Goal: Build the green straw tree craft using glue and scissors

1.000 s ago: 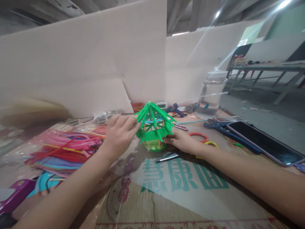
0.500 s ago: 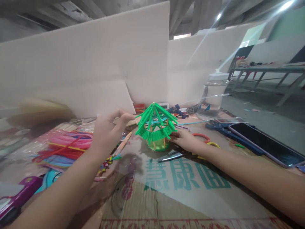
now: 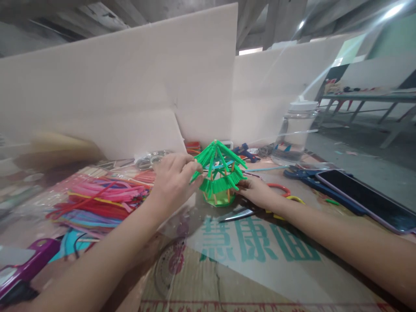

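Roof work on the little green hut (image 3: 221,178), standing on the table (image 3: 260,273): left hand (image 3: 175,181) pinches its roof edge, right hand (image 3: 257,193) grips the opposite side; further adjusting calls for a light, steady pinch

Fuzzy green pipe-cleaner pavilion (image 3: 220,171), wooden posts

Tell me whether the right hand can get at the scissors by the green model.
Probably yes. The scissors lie flat on the cardboard, partly under the wrist of the right hand, nothing else on them. That hand is touching the green model and would have to leave it first.
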Motion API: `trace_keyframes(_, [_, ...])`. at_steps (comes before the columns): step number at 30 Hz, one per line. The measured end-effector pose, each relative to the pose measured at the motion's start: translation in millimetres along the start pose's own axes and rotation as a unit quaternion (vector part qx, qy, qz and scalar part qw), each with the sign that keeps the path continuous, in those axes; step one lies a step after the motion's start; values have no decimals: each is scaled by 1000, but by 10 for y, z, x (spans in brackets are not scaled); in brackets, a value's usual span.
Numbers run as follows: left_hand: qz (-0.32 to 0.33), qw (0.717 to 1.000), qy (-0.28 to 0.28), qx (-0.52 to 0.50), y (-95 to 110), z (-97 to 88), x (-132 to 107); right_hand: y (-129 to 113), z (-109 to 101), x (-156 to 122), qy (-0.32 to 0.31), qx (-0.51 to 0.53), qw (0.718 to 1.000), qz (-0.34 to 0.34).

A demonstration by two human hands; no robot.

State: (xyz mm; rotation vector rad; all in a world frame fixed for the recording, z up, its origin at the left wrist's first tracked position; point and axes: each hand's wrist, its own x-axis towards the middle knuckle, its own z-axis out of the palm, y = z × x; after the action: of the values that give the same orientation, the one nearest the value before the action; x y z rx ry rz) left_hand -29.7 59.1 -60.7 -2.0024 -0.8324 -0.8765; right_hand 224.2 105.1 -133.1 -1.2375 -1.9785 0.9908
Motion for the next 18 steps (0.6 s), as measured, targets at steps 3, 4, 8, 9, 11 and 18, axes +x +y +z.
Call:
trace_keyframes(3, [-19,998,-29,49,104,-17,0,-23,6,-12,4,-16,1000,25])
trace_keyframes(4, [-23,997,-39,62,121,-24,3,-35,7,-15,2,-22,999,27])
trace_keyframes(8, [-30,995,-41,91,117,-33,11,-72,9,-18,-15,-24,999,-22])
trace_keyframes(9, [-29,995,-36,91,108,-26,8,-75,9,-17,-16,-24,999,-31])
trace_keyframes(11, [-22,996,-21,82,91,-5,-5,-76,8,-16,-17,-20,999,-40])
trace_keyframes(18, [-22,998,-5,51,65,55,-44,-105,0,-25,-8,-41,999,-26])
